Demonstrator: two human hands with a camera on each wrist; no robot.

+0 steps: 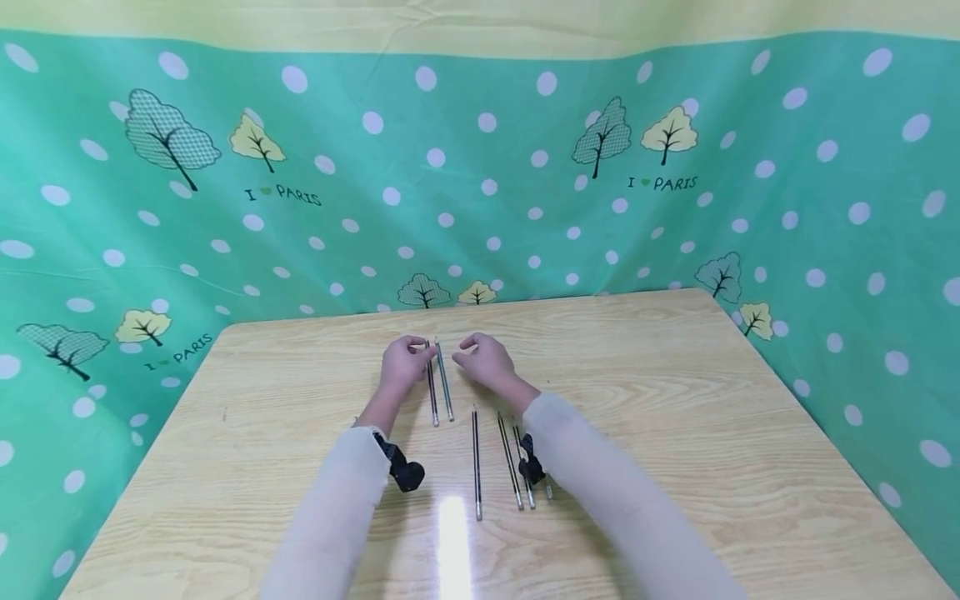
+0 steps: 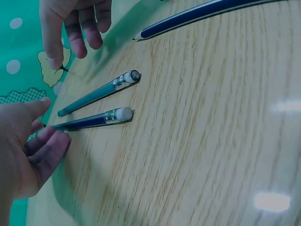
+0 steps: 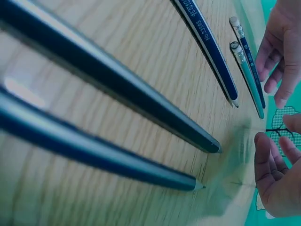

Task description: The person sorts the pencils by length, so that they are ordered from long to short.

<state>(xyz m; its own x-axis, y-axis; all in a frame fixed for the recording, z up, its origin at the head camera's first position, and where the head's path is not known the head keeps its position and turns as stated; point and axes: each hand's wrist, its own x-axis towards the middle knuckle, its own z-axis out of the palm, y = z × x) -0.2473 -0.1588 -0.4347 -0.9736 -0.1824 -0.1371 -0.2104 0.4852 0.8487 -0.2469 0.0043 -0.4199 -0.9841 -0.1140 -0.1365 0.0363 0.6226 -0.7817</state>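
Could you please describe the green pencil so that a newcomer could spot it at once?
In the head view, find the wooden table, then the pair of pencils lying nearest its far edge. The green pencil is the one on the right. Its teal barrel sets it apart from the dark blue pencil beside it.

From high on the near side of the teal pencil, the head view faces forward and down, farthest off. The left wrist view looks close from its eraser end; the right wrist view, across nearer dark blue pencils. Both share that teal pencil.
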